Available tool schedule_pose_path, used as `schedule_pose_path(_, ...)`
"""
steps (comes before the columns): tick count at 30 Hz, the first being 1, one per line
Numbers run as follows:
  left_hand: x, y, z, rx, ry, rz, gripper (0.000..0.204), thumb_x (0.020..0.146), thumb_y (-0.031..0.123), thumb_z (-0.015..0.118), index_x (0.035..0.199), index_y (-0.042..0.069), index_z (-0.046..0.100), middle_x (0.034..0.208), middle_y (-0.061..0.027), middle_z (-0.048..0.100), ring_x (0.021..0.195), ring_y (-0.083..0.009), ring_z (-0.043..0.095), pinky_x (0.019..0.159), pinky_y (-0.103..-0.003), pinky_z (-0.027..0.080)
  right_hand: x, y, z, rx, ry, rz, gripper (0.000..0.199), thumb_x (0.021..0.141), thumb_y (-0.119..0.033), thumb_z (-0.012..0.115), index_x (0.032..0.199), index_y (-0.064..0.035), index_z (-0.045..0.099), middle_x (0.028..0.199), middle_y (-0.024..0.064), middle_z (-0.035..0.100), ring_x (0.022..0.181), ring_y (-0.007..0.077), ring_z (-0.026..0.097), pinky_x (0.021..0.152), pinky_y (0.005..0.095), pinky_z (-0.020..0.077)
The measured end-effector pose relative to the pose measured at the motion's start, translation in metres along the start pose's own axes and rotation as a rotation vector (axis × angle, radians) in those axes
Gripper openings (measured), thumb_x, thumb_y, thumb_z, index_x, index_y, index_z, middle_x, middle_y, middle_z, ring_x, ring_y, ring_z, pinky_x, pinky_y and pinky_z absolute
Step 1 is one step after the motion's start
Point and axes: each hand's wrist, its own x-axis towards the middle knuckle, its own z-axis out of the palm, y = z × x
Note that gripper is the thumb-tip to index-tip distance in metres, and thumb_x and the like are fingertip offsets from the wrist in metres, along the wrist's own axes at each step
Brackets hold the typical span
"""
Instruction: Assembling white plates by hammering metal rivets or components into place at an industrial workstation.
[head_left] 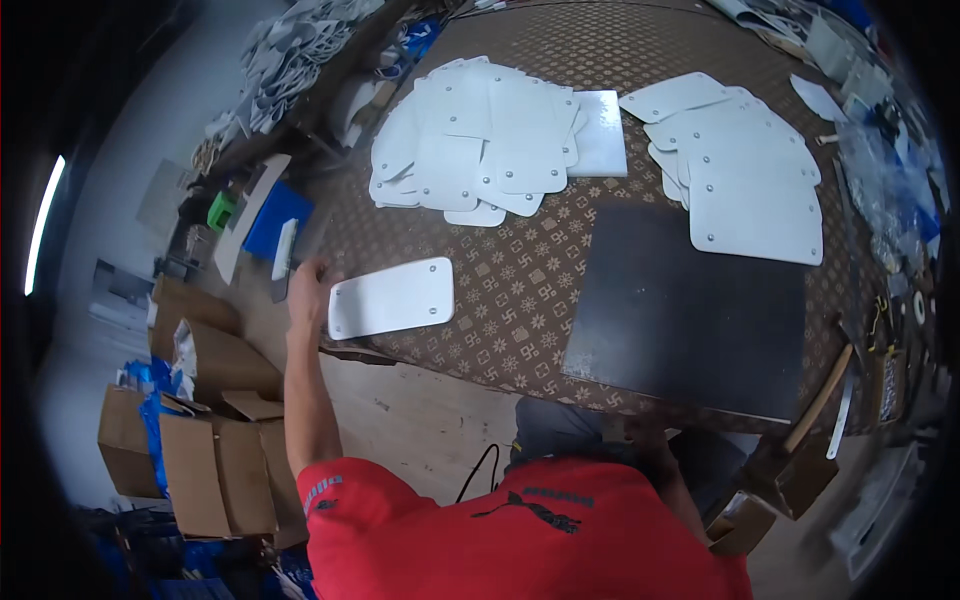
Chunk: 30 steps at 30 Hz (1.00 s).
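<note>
My left hand (311, 287) is at the table's left edge, its fingers curled and partly hidden. It is right beside the short end of a white rounded panel (392, 297) with metal studs near its corners; I cannot tell if they touch. Just past the fingers shows a white and dark strip-like thing (286, 248), and whether the hand grips it is unclear. Low by my lap, under the table's front edge, my right hand (643, 432) is in shadow with its fingers hidden. A dark flat board (690, 310) lies on the table in front of it.
Overlapping white panels form a left pile (470, 140) and a right pile (752, 165) on the patterned brown table cover (510, 290). Between them lies a shiny pale plate (600, 135). A wooden-handled tool (818, 400) leans at the right edge. Cardboard boxes (215, 465) stand lower left.
</note>
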Motion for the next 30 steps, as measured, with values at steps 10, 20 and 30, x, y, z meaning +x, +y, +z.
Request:
schedule_pose_path(10, 0.029, 0.208, 0.113, -0.466, 0.185, 0.175, 0.038, 0.091, 0.028, 0.075, 0.115, -0.001, 0.071, 0.103, -0.0187, 0.075, 0.094, -0.0341, 0.073, 0.084, -0.039, 0.056, 0.01, -0.075, -0.055, 1.0, -0.043, 0.697, 0.027, 0.101, -0.029, 0.059, 0.109, -0.005, 0.068, 0.098, 0.0084, 0.066, 0.088, 0.0173, 0.064, 0.075, 0.0369, 0.0534)
schedule_pose_path(20, 0.065, 0.285, 0.136, -0.081, 0.076, 0.027, 0.075, 0.08, 0.045, 0.085, 0.13, 0.002, 0.05, 0.128, -0.0209, 0.061, 0.101, -0.0417, 0.068, 0.083, -0.049, 0.056, -0.071, -0.223, -0.184, 0.808, 0.217, 0.693, 0.027, 0.104, -0.022, 0.059, 0.119, -0.0013, 0.065, 0.105, 0.0088, 0.071, 0.088, 0.017, 0.066, 0.08, 0.0323, 0.0546)
schedule_pose_path(30, 0.082, 0.265, 0.119, -0.703, 0.142, 0.146, 0.039, 0.088, 0.02, 0.079, 0.115, -0.003, 0.064, 0.087, -0.0138, 0.071, 0.085, -0.0249, 0.068, 0.077, -0.04, 0.052, -0.122, -0.165, -0.258, 1.223, 1.169, 0.493, 0.047, 0.107, -0.044, 0.055, 0.133, -0.0054, 0.06, 0.111, 0.0075, 0.071, 0.093, 0.0155, 0.069, 0.081, 0.0299, 0.0571)
